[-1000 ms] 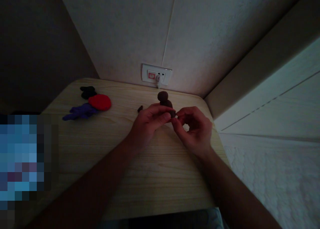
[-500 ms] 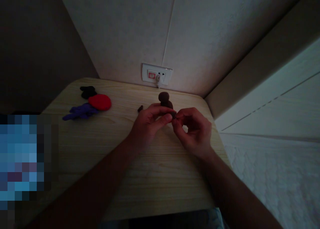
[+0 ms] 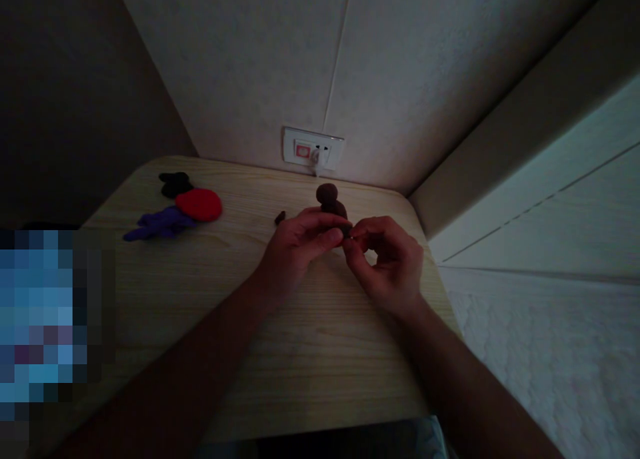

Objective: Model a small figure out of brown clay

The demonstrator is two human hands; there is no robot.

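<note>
My left hand (image 3: pixel 303 242) pinches a small piece of dark brown modelling clay (image 3: pixel 345 230) between thumb and fingers. From the right, the thumb and forefinger of my right hand (image 3: pixel 387 259) close on the same piece's end. Just behind my left fingertips stands a brown clay figure (image 3: pixel 327 193), a round ball on top of a larger lump; its lower part is hidden by the fingers. A small brown clay scrap (image 3: pixel 281 217) lies on the wooden table (image 3: pixel 300 352), left of the figure.
At the table's back left lie black clay (image 3: pixel 175 184), a flattened red clay piece (image 3: pixel 199 205) and purple clay (image 3: pixel 163 224), touching one another. A wall socket (image 3: pixel 313 149) with a plug sits behind the table. A blurred blue patch (image 3: pixel 37 312) covers the lower left.
Hardly anything differs. Both hands keep their pinch on the small brown piece, with only a slight shift of the fingers and the view.
</note>
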